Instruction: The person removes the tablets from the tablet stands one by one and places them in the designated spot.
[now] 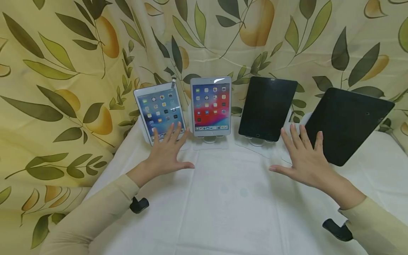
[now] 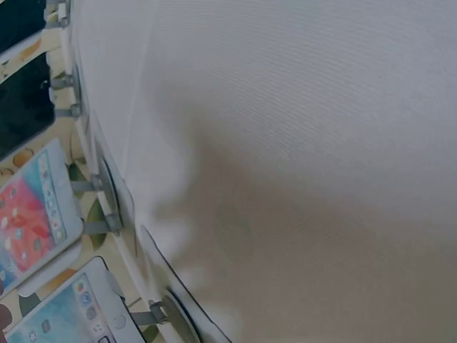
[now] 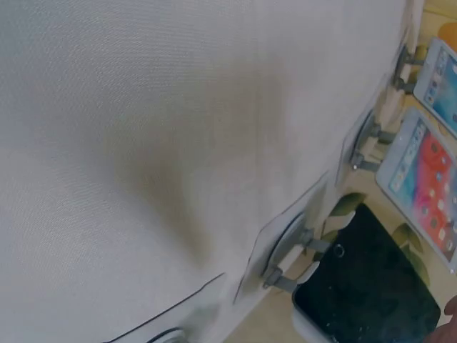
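Note:
Both hands are spread above the white table in the head view and hold nothing. My left hand [image 1: 165, 152] has its fingers splayed, overlapping the lower part of the leftmost tablet [image 1: 159, 109], which is white with a lit blue screen. Beside it stands a second white tablet [image 1: 211, 106] with a red and blue screen. My right hand [image 1: 306, 159] is also spread, its fingertips between a black tablet [image 1: 267, 108] and a larger dark tablet [image 1: 347, 124] tilted at the right. In the right wrist view a fingertip [image 3: 450, 307] shows by the black tablet [image 3: 368, 279].
Each tablet leans on a stand, such as the pale stand [image 1: 210, 141] under the second one. A white cloth [image 1: 223, 205] covers the table. Behind hangs a yellow curtain [image 1: 207, 42] with leaf and fruit print. Black wrist devices [image 1: 139, 205] sit below both forearms.

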Available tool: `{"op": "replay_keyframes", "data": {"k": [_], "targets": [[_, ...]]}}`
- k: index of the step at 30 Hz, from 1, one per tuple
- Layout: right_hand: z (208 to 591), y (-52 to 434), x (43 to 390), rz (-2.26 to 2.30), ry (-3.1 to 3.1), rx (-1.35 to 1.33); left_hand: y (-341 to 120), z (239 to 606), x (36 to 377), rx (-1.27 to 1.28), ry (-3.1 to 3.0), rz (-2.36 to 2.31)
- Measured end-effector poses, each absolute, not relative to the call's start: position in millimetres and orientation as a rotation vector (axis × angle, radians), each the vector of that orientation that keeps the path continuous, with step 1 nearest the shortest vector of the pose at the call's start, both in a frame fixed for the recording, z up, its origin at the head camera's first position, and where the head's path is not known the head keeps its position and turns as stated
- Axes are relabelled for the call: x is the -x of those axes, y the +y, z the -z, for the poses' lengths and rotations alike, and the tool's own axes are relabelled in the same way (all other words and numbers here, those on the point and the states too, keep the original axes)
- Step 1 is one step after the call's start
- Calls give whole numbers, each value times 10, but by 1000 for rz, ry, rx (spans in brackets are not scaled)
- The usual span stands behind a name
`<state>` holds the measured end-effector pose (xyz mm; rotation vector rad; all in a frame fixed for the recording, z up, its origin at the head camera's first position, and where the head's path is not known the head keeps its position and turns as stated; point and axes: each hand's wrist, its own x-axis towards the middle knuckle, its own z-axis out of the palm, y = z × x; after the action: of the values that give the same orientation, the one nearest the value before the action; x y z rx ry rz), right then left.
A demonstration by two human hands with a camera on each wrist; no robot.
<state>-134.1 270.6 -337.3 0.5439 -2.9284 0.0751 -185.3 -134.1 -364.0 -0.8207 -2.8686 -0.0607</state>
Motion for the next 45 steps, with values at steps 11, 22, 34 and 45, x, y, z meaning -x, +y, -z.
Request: {"op": "replay_keyframes", "data": {"k": [11, 22, 34, 45], "targets": [[3360, 2497, 1432, -84, -2943, -562, -1405, 3657, 1848, 828, -2824, 15], [3355, 2288, 1563, -98, -2940, -601, -1509, 3636, 1852, 776, -2809, 23], [3415, 2100, 1656, -135, -2924, -658, -1628, 3748, 1782, 718, -2812, 39], [3346, 1878, 1797, -128, -2914, -677, -1680, 3690, 1814, 642, -2827, 83]]}}
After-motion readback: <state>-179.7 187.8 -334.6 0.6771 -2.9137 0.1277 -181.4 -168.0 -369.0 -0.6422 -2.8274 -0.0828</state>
